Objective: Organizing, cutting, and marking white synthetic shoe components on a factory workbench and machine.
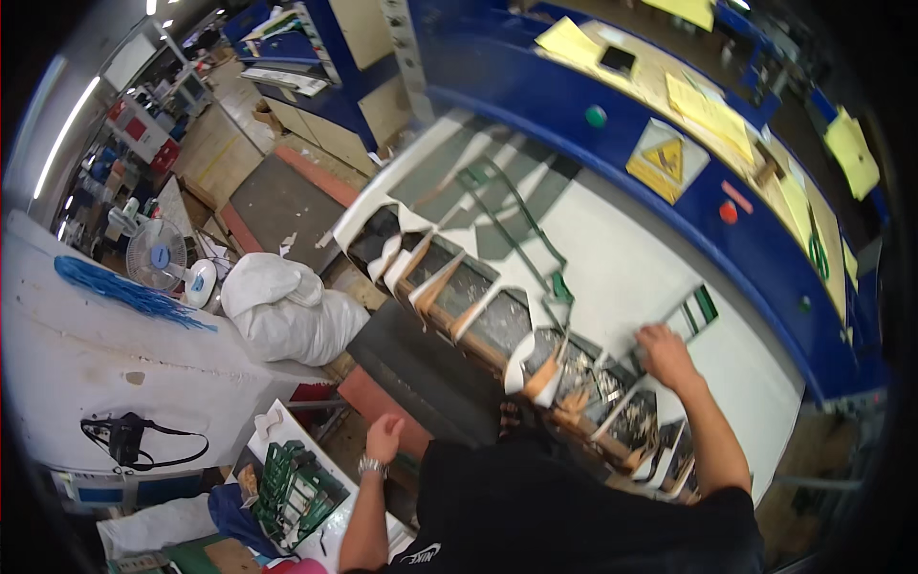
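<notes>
My right hand (666, 356) is over the white sheet material (612, 258) on the machine bed, fingers bent down and pinched together at a cut edge. What they hold, if anything, is hidden and blurred. Just beyond it lies a small rectangular piece with green and white bands (700, 312). Farther left, a long thin green frame-like outline (521, 215) rests across the sheet. My left hand (384, 440), with a watch at the wrist, hangs in the air left of the bed, fingers loosely bent and nothing visible in them.
The blue machine beam (574, 124) has a green button (597, 117) and a red button (729, 211). Torn scraps (583, 383) fill the bed's near edge. A white tray (330, 550) holds several green pieces (296, 493). Beyond stand a white sack (287, 306) and a fan (158, 256).
</notes>
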`<state>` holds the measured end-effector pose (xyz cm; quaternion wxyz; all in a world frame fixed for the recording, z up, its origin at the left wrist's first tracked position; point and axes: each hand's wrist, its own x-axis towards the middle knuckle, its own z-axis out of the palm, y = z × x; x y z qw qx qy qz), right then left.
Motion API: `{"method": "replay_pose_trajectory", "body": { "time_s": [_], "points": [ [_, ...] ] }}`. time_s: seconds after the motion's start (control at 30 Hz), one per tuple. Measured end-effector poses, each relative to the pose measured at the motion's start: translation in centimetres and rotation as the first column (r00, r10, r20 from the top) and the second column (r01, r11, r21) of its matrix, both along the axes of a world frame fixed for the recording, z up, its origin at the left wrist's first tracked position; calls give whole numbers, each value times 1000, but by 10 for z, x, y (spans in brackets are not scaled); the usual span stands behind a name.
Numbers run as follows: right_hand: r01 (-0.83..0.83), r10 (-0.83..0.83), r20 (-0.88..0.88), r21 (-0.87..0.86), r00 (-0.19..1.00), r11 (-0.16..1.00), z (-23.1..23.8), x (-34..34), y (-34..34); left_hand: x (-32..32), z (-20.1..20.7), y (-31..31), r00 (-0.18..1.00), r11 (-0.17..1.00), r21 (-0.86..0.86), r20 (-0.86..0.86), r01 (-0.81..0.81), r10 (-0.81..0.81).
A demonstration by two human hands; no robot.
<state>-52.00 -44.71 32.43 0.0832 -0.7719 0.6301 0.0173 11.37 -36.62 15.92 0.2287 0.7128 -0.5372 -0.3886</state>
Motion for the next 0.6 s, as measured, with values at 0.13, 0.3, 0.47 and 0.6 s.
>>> {"method": "replay_pose_trajectory", "body": {
  "time_s": [0.13, 0.3, 0.47, 0.6],
  "points": [
    [-56, 96, -174, 225, 980, 973, -14, -3, 6, -34, 65, -188, 888, 871, -218, 252, 440, -385],
    [-50, 106, -271, 205, 957, 977, -13, 3, 1, -108, 114, -377, 641, 575, -309, 516, 758, -568],
    [68, -21, -315, 139, 949, 988, -19, 20, -13, -214, 125, -470, 462, 252, -394, 652, 884, -601],
    [176, -143, -328, 73, 934, 982, -27, 33, -23, -278, 129, -499, 30, -49, -91, 704, 995, -710]
  ]
}}
